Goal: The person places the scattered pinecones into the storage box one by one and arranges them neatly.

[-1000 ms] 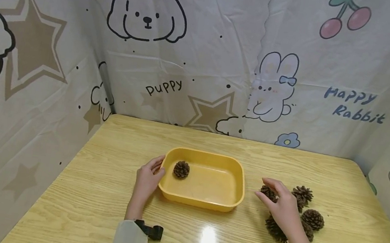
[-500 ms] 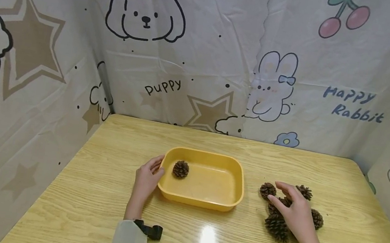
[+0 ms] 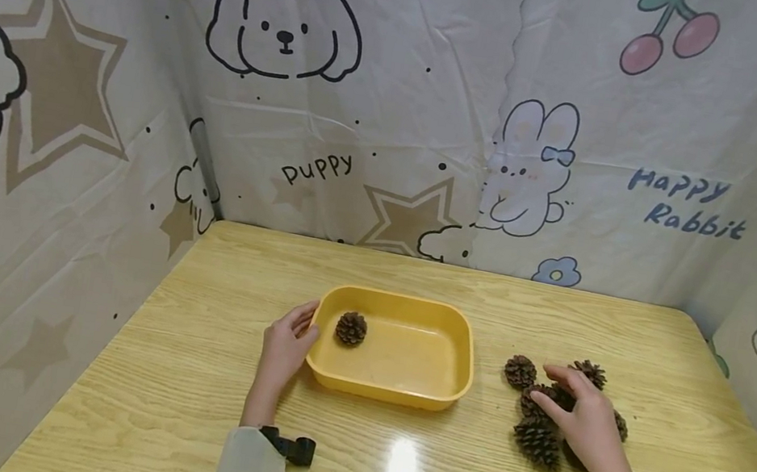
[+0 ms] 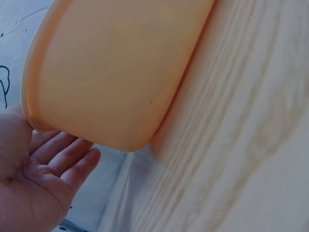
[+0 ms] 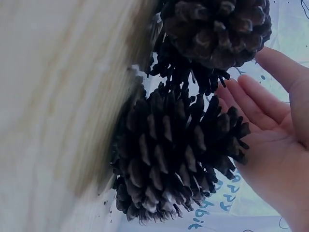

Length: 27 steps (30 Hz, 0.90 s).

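A yellow plastic tray [image 3: 398, 353] sits on the table, with one brown pine cone [image 3: 351, 329] inside near its left end. My left hand [image 3: 286, 345] holds the tray's left end, thumb at the rim and fingers along the outer wall. To the right, my right hand [image 3: 586, 422] hovers among several pine cones [image 3: 537, 441], thumb and fingers spread apart. In the right wrist view the thumb reaches the edge of an upper pine cone [image 5: 217, 31]; its fingers extend behind the cluster, near a larger pine cone [image 5: 164, 150]. The hand partly hides some cones.
One pine cone [image 3: 520, 371] lies at the left edge of the cluster, and another pine cone [image 3: 591, 372] at the back. Bare wood of the table [image 3: 182, 370] spans the left and front. Printed cloth walls [image 3: 405, 109] stand behind and beside the table.
My right hand has drawn back to the right and slightly nearer, away from the leftmost pine cone and over the cluster's middle. The left hand and the tray stay in place.
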### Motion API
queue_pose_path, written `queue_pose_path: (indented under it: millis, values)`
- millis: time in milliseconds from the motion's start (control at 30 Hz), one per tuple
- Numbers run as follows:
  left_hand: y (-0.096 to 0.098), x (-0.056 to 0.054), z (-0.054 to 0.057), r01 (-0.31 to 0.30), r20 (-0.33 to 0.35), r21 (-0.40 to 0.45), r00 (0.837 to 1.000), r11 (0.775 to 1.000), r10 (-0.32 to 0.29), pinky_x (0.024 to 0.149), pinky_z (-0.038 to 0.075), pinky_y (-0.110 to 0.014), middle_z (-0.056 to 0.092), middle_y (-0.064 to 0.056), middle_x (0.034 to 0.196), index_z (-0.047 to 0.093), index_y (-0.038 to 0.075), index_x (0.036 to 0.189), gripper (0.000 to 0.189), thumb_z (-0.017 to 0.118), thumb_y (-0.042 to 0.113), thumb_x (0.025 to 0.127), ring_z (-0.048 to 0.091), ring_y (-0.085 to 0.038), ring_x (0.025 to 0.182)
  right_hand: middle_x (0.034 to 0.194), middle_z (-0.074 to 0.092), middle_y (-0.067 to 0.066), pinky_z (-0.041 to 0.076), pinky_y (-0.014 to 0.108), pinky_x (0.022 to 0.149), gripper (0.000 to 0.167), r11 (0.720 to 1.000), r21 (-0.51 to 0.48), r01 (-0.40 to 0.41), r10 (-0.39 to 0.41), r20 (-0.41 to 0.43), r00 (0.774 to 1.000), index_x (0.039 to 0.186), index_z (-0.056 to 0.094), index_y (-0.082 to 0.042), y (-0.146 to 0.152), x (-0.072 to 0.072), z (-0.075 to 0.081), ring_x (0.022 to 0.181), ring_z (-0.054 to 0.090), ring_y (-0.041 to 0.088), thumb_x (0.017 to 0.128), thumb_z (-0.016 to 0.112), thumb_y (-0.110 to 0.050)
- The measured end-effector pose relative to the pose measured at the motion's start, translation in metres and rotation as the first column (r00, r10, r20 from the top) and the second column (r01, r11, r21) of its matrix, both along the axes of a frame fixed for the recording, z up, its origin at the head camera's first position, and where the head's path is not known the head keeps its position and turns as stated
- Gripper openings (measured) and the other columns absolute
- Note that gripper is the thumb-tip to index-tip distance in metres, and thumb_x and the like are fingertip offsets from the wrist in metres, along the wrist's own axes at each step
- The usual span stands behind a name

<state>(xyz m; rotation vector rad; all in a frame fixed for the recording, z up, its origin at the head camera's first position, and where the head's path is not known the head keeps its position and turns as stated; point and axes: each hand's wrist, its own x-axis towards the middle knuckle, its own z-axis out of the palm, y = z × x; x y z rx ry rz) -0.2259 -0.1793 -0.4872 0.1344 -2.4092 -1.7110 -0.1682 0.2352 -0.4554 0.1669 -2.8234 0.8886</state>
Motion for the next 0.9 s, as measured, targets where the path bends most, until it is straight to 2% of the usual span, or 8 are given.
queue_pose_path:
  millis: [200,533,900]
  values:
    - [-0.0003,0.0001,-0.0006,0.002,-0.006,-0.001,1.0,1.0,-0.002,0.106,0.053,-0.034,0.062,-0.018,0.134,0.059,0.005,0.135,0.043,0.059,0.003,0.092,0.06,-0.031,0.125,0.124,0.059,0.026,0.053,0.062,0.09,0.048,0.999,0.045,-0.012,0.011,0.022,1.0,0.13,0.056,0.003,0.0017,0.0009,-0.0005,0.113,0.058,0.045,0.089,0.071,-0.019]
    - [-0.001,-0.0001,-0.0002,0.009,-0.002,-0.003,1.0,1.0,-0.009,0.107,0.053,-0.035,0.061,-0.018,0.135,0.059,0.007,0.135,0.043,0.058,0.003,0.092,0.06,-0.031,0.126,0.125,0.058,0.032,0.052,0.065,0.09,0.048,0.99,0.131,-0.049,0.049,0.006,0.999,0.126,0.057,0.007,0.0044,-0.0002,-0.0017,0.114,0.055,0.051,0.085,0.073,-0.012]
    - [0.0006,-0.0002,0.0013,0.002,0.002,-0.002,1.0,1.0,-0.002,0.107,0.053,-0.036,0.062,-0.018,0.134,0.059,0.005,0.135,0.044,0.058,0.002,0.091,0.06,-0.031,0.126,0.118,0.062,0.029,0.058,0.057,0.082,0.042,0.976,0.198,-0.091,0.093,-0.004,0.996,0.12,0.062,0.007,0.0043,-0.0008,-0.0028,0.103,0.062,0.047,0.084,0.073,-0.012]
